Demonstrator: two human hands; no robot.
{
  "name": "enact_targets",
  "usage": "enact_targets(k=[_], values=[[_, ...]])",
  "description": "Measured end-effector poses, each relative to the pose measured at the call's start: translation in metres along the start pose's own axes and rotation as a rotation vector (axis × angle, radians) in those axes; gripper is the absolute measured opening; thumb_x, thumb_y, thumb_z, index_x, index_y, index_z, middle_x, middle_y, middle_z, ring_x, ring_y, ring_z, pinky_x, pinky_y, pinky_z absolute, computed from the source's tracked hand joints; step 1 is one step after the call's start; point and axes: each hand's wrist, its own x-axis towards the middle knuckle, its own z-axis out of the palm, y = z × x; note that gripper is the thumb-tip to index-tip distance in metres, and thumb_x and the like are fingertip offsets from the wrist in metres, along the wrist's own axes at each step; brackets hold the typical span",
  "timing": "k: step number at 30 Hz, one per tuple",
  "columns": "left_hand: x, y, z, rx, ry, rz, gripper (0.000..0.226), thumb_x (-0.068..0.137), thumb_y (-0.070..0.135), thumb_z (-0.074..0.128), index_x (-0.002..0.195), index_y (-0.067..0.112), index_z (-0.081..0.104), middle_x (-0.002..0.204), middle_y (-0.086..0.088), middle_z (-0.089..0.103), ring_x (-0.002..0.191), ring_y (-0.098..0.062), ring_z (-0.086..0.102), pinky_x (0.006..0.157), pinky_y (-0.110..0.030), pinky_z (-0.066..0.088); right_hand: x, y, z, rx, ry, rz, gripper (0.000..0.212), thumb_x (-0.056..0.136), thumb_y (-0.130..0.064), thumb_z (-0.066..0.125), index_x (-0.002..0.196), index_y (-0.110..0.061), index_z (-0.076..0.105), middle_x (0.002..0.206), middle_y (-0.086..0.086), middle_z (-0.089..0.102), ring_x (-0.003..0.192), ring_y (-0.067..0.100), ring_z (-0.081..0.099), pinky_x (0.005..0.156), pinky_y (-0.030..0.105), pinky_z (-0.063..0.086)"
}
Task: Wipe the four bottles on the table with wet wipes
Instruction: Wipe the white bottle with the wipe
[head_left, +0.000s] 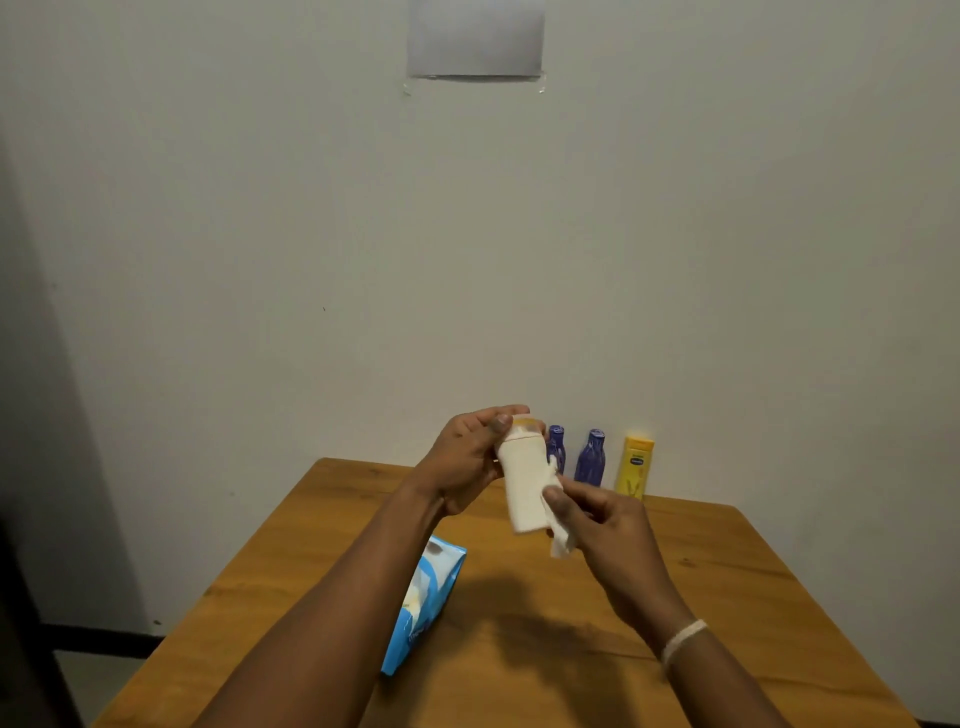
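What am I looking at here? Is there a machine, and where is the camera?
There is no machine here. A person wears a camera on the head, so the single picture looks forward and down along both arms.

The left hand grips a white bottle near its cap and holds it up above the wooden table. The right hand presses a white wet wipe against the bottle's lower side, so it seems this bottle is being wiped.

Three more bottles stand upright at the far edge of the table, by the wall: two purple bottles and a yellow bottle. Nearer the person lies a blue wipes pack. A grey sheet is taped to the wall above.
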Motion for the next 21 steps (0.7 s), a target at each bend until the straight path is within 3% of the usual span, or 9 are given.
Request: enact_targets(k=[4, 9, 13, 15, 21], values=[[-0.005, -0.006, -0.001, 0.018, -0.093, -0.065, 0.037, 0.102, 0.019, 0.047, 0.132, 0.000, 0.055, 0.134, -0.026, 0.059, 0.125, -0.040, 0.056, 0.102, -0.049, 0.050, 0.011, -0.002, -0.010, 0.051, -0.121, 0.153, 0.020, 0.087, -0.023, 0.071, 0.105, -0.015, 0.076, 0.102, 0.000, 0.077, 0.099, 0.017, 0.072, 0.083, 0.033, 0.061], [-0.004, 0.002, 0.010, 0.048, -0.182, -0.098, 0.042, 0.105, 0.024, 0.043, 0.142, 0.005, 0.047, 0.139, -0.016, 0.059, 0.128, -0.034, 0.056, 0.107, -0.049, 0.047, 0.026, -0.021, -0.001, 0.199, -0.005, 0.117, 0.026, 0.088, -0.023, 0.070, 0.111, -0.009, 0.073, 0.102, 0.005, 0.077, 0.098, 0.020, 0.073, 0.085, 0.037, 0.061], [-0.005, 0.008, 0.006, 0.298, -0.116, -0.098, 0.035, 0.098, 0.025, 0.059, 0.131, 0.012, 0.063, 0.125, -0.011, 0.068, 0.118, -0.026, 0.064, 0.095, -0.040, 0.056, 0.025, -0.022, -0.003, 0.173, 0.046, 0.073, 0.031, 0.086, -0.026, 0.072, 0.112, -0.010, 0.073, 0.101, 0.005, 0.077, 0.092, 0.020, 0.073, 0.074, 0.034, 0.061], [-0.005, 0.008, 0.007, 0.407, -0.104, -0.065, 0.030, 0.094, 0.023, 0.067, 0.122, 0.013, 0.070, 0.117, -0.011, 0.072, 0.111, -0.027, 0.067, 0.092, -0.044, 0.058, 0.022, -0.021, -0.004, 0.149, 0.040, 0.059, 0.027, 0.086, -0.026, 0.072, 0.109, -0.012, 0.075, 0.099, 0.003, 0.078, 0.087, 0.017, 0.074, 0.069, 0.031, 0.059], [-0.004, 0.001, 0.008, 0.390, 0.034, 0.005, 0.029, 0.091, 0.019, 0.071, 0.118, 0.008, 0.071, 0.111, -0.011, 0.074, 0.104, -0.025, 0.070, 0.086, -0.044, 0.060, 0.001, -0.005, -0.019, 0.072, -0.069, 0.130, 0.022, 0.086, -0.025, 0.071, 0.103, -0.012, 0.077, 0.095, 0.001, 0.079, 0.090, 0.018, 0.074, 0.074, 0.028, 0.059]])
